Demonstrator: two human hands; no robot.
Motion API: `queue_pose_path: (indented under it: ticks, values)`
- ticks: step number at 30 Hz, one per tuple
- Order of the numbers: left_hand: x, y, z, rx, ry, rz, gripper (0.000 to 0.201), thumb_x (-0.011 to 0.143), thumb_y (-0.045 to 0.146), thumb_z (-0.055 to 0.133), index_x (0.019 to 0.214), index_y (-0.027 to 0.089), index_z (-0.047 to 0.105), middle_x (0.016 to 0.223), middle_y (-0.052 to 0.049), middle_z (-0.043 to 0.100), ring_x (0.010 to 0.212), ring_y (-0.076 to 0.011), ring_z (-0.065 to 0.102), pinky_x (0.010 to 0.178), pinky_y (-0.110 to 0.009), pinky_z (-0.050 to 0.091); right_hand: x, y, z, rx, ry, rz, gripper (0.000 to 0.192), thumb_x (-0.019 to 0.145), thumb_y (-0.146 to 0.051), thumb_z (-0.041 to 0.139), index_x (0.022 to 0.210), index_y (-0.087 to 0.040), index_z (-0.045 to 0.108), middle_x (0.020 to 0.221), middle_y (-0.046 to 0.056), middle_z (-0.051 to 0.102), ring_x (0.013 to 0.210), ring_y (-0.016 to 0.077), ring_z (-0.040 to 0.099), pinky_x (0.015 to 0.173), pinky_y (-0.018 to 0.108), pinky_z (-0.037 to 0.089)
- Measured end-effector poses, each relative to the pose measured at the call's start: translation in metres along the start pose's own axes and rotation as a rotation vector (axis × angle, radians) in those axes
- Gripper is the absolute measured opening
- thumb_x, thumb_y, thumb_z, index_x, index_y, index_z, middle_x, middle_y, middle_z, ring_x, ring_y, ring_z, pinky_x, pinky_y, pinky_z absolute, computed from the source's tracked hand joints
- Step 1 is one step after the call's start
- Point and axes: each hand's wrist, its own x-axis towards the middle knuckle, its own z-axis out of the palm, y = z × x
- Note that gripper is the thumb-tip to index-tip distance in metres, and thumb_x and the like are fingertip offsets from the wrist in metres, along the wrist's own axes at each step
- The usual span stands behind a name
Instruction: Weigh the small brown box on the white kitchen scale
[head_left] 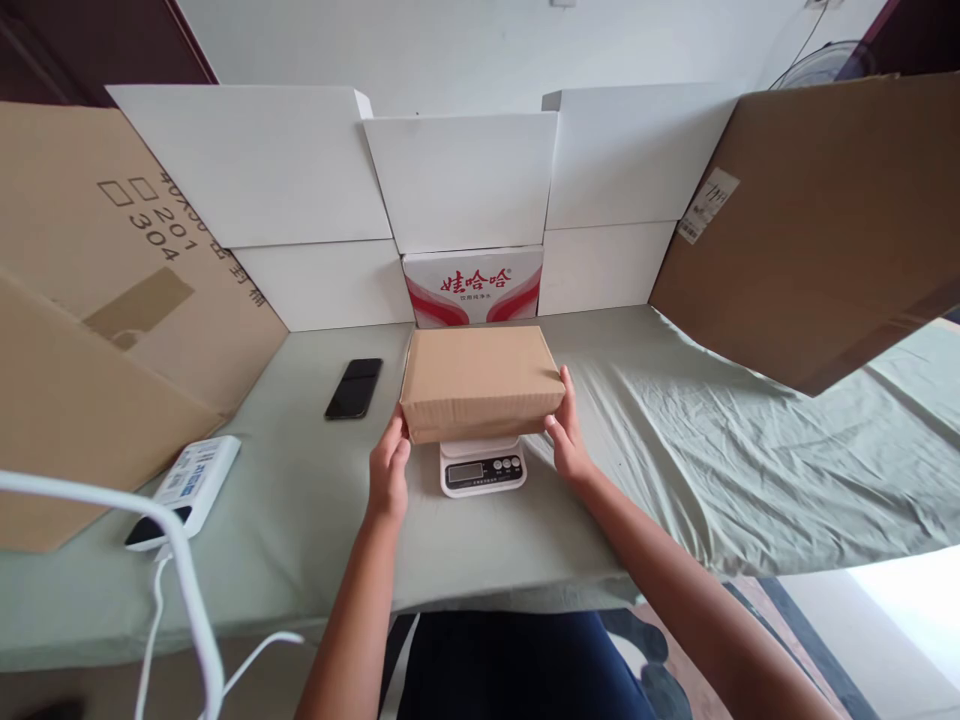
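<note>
The left hand (388, 468) and right hand (570, 445) hold a cardboard box (481, 370) over a white scale (483, 487).

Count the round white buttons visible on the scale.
3, in a row right of the display on the scale: left button, middle button and right button. The cardboard box overhangs the scale's rear, so any there would be hidden.

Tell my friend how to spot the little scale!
Find the green cloth, then the plain brown box between left hand and right hand. The white scale peeks out beneath; unlike the box, it has a screen and three round buttons.
</note>
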Motion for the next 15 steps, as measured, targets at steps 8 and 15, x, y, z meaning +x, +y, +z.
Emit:
queue_pose_path:
  ticks: [8, 15]
  values:
    - [-0.018, -0.005, -0.009, -0.006, 0.026, -0.064, 0.071, 0.089, 0.059, 0.068, 0.149, 0.022, 0.063, 0.157, -0.013, 0.059, 0.152, -0.0340, 0.049, 0.126, -0.047, 0.038, 0.001, -0.002, 0.002, 0.024, -0.025, 0.042, 0.078, 0.102, -0.070, 0.043, 0.168, -0.033, 0.024, 0.171, 0.009, 0.033, 0.160, 0.0324, 0.033, 0.127, 0.052, 0.040]
    - [-0.017, -0.002, -0.005, -0.023, 0.038, -0.117, 0.086, 0.082, 0.075, 0.066, 0.149, 0.022, 0.063, 0.155, -0.018, 0.060, 0.149, -0.0372, 0.051, 0.123, -0.051, 0.040, 0.001, -0.001, 0.002, 0.013, -0.003, 0.030, 0.071, 0.102, -0.067, 0.044, 0.163, -0.034, 0.034, 0.168, 0.008, 0.039, 0.155, 0.0338, 0.040, 0.122, 0.054, 0.043]
